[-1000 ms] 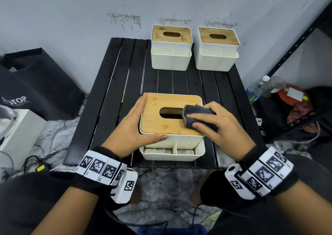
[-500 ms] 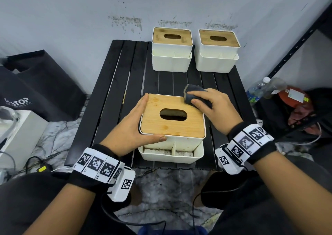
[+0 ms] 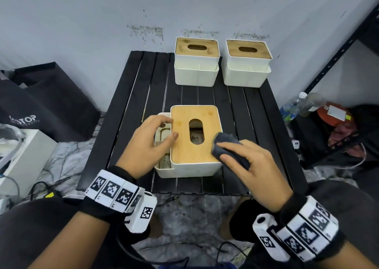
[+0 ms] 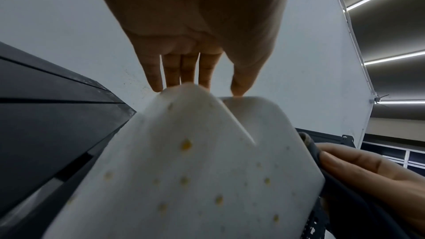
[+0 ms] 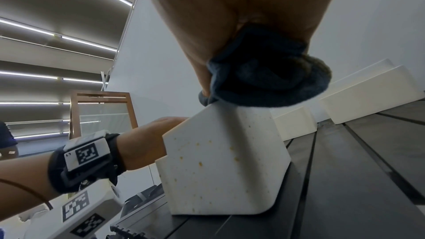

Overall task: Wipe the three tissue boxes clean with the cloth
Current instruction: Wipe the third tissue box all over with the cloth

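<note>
My right hand (image 3: 252,166) pinches the cloth (image 3: 225,145) on the lid of the near box (image 3: 194,141), left hand (image 3: 147,143) steadying it with loose fingers; back-edge boxes (image 3: 196,63) probably left to do.

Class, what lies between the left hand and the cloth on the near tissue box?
The box's bamboo lid with its oval slot, seen in the head view: left hand at its left edge, cloth at its right.
</note>
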